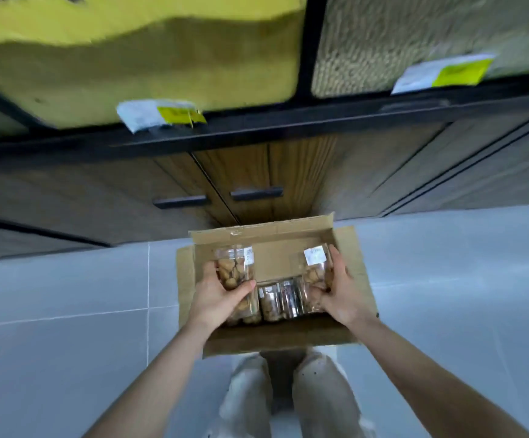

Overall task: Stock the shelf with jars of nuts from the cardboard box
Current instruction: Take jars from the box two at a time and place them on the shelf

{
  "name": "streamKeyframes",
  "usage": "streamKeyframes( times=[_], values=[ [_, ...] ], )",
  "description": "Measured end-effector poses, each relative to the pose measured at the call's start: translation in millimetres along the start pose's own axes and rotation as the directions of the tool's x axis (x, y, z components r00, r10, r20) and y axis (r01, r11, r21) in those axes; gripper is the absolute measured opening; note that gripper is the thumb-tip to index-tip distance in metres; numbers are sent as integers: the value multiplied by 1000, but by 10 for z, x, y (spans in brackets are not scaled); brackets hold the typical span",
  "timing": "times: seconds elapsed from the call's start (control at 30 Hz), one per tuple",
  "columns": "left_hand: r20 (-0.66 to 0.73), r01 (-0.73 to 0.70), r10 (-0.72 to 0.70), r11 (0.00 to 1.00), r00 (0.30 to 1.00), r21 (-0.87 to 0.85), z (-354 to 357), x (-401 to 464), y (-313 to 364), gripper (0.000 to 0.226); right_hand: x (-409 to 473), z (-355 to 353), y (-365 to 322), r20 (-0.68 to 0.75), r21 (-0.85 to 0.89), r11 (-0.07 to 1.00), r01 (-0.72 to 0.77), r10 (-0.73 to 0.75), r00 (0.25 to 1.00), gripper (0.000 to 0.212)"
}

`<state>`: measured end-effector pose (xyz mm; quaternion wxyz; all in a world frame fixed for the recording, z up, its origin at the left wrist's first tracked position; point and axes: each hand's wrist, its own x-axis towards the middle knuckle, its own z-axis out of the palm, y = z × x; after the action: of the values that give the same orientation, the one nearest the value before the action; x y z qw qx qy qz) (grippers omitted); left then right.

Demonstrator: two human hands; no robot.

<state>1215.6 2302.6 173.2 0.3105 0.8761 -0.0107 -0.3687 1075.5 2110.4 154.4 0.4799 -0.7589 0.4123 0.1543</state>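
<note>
An open cardboard box [266, 257] stands on the floor in front of my feet. My left hand [217, 297] grips a clear jar of nuts [233, 263] with a white label, at the box's left side. My right hand [340, 292] grips a second clear jar of nuts [315, 268] with a white label on top, at the box's right side. Between them more jars [277, 300] lie packed along the box's near wall. The shelf edge [288, 124] runs above, black, with price tags.
Below the shelf stands a wooden cabinet [247, 172] with two dark handles [257, 193]. Yellow bulk goods [130, 58] and a grainy bin [415, 36] sit behind the shelf edge. Grey floor tiles [67, 311] spread to both sides of the box.
</note>
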Motion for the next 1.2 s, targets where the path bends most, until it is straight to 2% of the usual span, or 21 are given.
streamKeyframes(
  times=[0.23,0.33,0.43,0.53,0.63,0.8,0.93,1.2],
  values=[
    [56,-214,208,966,977,144,-565,-1303,910,65,-1663,-858,-689,-84,-5,998,63,-63,994,87],
    [132,-306,281,922,951,238,-676,-1708,1063,70,-2273,-1024,-729,-174,45,999,26,-18,985,85],
    [242,-443,383,848,892,292,-748,-2017,1197,70,-2830,-1071,-656,-286,110,994,-1,32,958,86],
    [316,-565,471,736,823,373,-772,-2280,1429,68,-3266,-1091,-523,-377,303,952,-35,154,913,93],
    [393,-660,535,656,748,365,-667,-2507,1681,68,-3660,-1139,-358,-467,436,900,-6,232,853,94],
    [490,-774,604,549,629,316,-199,-2905,2113,70,-4271,-1364,35,-585,540,841,40,341,735,92],
    [576,-845,625,454,528,282,446,-3383,2402,70,-4773,-1585,443,-654,589,804,79,417,632,90],
    [707,-948,639,278,303,155,2140,-4749,2737,69,-5894,-2033,1674,-690,607,793,42,501,523,92]
  ],
)
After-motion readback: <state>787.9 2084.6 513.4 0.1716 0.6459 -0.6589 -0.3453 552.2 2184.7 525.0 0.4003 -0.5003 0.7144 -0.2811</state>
